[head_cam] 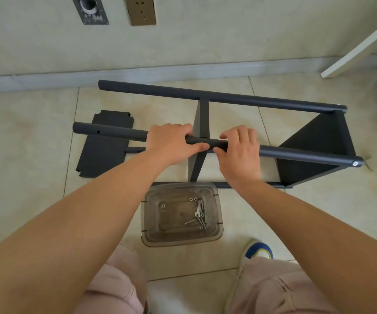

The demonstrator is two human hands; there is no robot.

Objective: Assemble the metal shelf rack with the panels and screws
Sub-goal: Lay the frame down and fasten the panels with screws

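Gripping the near pole [296,155] with left hand [171,143] and right hand [239,150] beside the middle panel [202,123], risking misaligned screw holes if it rolls.

Both bare forearms reach forward, converging toward the middle. The left hand [172,143] curls over the dark round metal tube [296,155], fingers on top, thumb underneath. The right hand [239,148] grips the same tube just beside it, fingers bent over it, knuckles up.

Tiled floor [35,137]: rack frame [314,141], loose panel [106,152], clear screw tray [180,239].
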